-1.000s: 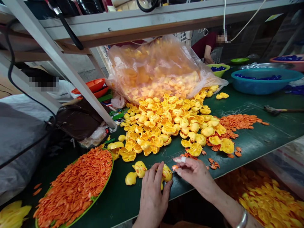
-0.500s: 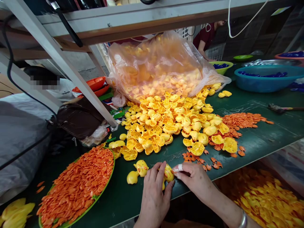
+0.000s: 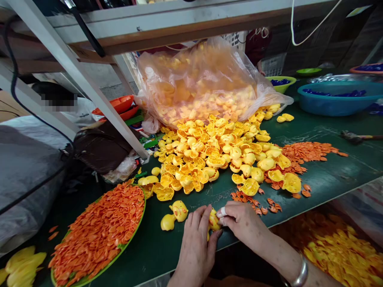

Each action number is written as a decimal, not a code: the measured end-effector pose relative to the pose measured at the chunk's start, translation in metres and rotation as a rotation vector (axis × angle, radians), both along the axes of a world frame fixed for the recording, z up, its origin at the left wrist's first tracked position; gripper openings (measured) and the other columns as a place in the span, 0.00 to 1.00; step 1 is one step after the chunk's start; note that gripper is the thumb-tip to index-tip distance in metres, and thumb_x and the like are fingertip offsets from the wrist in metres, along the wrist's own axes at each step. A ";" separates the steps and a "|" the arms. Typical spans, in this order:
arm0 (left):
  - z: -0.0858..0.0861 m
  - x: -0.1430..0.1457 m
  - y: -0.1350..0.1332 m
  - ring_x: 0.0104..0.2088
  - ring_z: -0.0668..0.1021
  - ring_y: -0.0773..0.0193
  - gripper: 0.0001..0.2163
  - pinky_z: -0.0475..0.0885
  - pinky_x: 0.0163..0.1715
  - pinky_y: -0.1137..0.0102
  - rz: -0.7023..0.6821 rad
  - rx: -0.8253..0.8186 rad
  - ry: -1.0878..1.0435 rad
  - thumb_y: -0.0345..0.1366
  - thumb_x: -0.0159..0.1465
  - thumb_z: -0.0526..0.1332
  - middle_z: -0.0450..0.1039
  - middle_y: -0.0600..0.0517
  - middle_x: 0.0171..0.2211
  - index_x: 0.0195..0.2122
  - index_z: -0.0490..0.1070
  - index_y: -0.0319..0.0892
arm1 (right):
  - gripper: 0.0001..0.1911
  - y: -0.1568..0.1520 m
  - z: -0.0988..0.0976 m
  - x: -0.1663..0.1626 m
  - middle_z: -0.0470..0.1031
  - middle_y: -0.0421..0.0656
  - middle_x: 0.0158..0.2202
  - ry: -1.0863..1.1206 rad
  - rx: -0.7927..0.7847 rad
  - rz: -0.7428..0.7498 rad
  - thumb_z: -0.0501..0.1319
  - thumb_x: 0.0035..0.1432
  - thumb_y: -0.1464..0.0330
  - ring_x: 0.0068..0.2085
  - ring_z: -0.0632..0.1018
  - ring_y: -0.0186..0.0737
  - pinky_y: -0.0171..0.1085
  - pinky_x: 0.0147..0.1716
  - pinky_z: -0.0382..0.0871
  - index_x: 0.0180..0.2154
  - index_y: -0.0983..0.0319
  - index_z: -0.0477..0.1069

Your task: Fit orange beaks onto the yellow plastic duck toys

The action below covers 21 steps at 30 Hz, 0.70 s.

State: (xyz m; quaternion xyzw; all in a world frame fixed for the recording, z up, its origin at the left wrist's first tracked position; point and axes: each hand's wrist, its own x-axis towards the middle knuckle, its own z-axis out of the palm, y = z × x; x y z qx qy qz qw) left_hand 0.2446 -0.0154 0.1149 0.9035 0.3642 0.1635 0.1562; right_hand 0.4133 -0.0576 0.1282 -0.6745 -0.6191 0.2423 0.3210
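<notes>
My left hand [image 3: 196, 247] is closed round a yellow plastic duck shell [image 3: 213, 220] at the front edge of the green table [image 3: 329, 175]. My right hand [image 3: 241, 221], with a taped fingertip, pinches against the same shell from the right; any small piece in its fingers is hidden. Two more yellow duck pieces [image 3: 178, 210] lie just left of my hands. A big heap of yellow shells [image 3: 215, 155] spreads behind them. A green tray [image 3: 130, 243] heaped with orange beak pieces [image 3: 98, 231] sits to the left.
A clear plastic bag [image 3: 203, 83] of yellow shells lies at the back. Loose orange pieces [image 3: 302, 153] are scattered right of the heap. A blue basin [image 3: 338, 101] and green bowl [image 3: 281, 83] stand far right. A metal frame post [image 3: 89, 85] slants overhead. Another person's dark red sleeve [image 3: 259, 44] shows behind.
My right hand moved left from open beside the shell to pinching against it. My left hand kept hold of the shell. The view shifted slightly.
</notes>
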 end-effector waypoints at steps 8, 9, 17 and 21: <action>0.000 0.000 0.000 0.53 0.68 0.58 0.22 0.67 0.52 0.60 0.007 0.014 -0.012 0.38 0.64 0.55 0.63 0.46 0.53 0.59 0.55 0.46 | 0.03 -0.003 0.017 0.011 0.72 0.41 0.30 -0.310 -0.069 0.051 0.64 0.51 0.73 0.34 0.73 0.41 0.36 0.32 0.63 0.28 0.62 0.70; 0.000 0.000 0.000 0.53 0.68 0.58 0.22 0.67 0.52 0.60 0.003 0.005 -0.011 0.38 0.64 0.55 0.63 0.46 0.53 0.59 0.55 0.46 | 0.03 -0.003 0.017 0.010 0.72 0.42 0.30 -0.390 -0.044 0.083 0.64 0.52 0.73 0.34 0.73 0.42 0.37 0.31 0.62 0.28 0.62 0.70; 0.001 0.000 0.001 0.53 0.66 0.57 0.22 0.65 0.53 0.59 -0.033 -0.046 -0.026 0.38 0.65 0.54 0.62 0.46 0.54 0.60 0.54 0.46 | 0.08 -0.001 0.008 0.010 0.70 0.40 0.29 -0.597 0.154 0.404 0.58 0.55 0.80 0.34 0.71 0.40 0.39 0.38 0.62 0.29 0.62 0.69; 0.002 0.000 0.001 0.52 0.67 0.56 0.22 0.66 0.53 0.56 -0.051 -0.052 -0.022 0.37 0.65 0.54 0.62 0.44 0.54 0.59 0.55 0.43 | 0.08 0.006 0.025 0.012 0.73 0.41 0.32 -0.498 0.001 0.478 0.56 0.59 0.78 0.35 0.72 0.38 0.37 0.38 0.61 0.31 0.63 0.71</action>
